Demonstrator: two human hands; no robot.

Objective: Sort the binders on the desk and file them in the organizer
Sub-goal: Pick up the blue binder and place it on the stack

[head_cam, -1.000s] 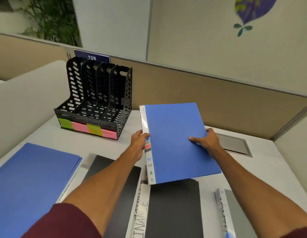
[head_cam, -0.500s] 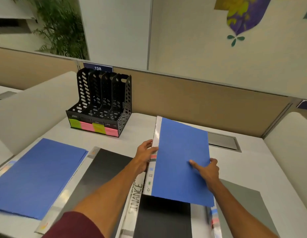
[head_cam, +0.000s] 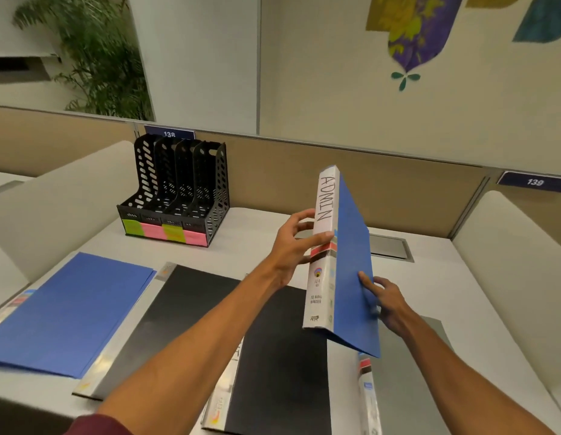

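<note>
**Inspector:** Office cubicle, tan partition (head_cam: 398, 196) behind, white tabletop (head_cam: 257, 233) carrying the items. State of the hands?

**Assistant:** Left hand (head_cam: 291, 246) grips the white spine of the blue ADMIN binder (head_cam: 351, 262), thumb across the spine, fingers behind it. Right hand (head_cam: 386, 299) presses flat on the blue cover near its lower edge, fingers spread. The binder is held off the tabletop, nearly upright, spine toward the camera.

**Inspector:** Other binders?

**Assistant:** Four lying flat. Black binder (head_cam: 185, 318) below the left forearm; second black binder (head_cam: 279, 372) beside it, nearer the camera, partly overlapping it; grey binder (head_cam: 408, 387) under the right forearm; second blue binder (head_cam: 68, 309) at far left.

**Inspector:** The organizer?

**Assistant:** Black perforated file organizer (head_cam: 178, 189), standing at the tabletop's back left, well apart from the held binder. Four slots, no binders in them. Green and pink labels (head_cam: 166, 232) along its front base; wording not legible.

**Inspector:** Anything else?

**Assistant:** Grey cable hatch (head_cam: 389, 248) behind the held binder.
</note>
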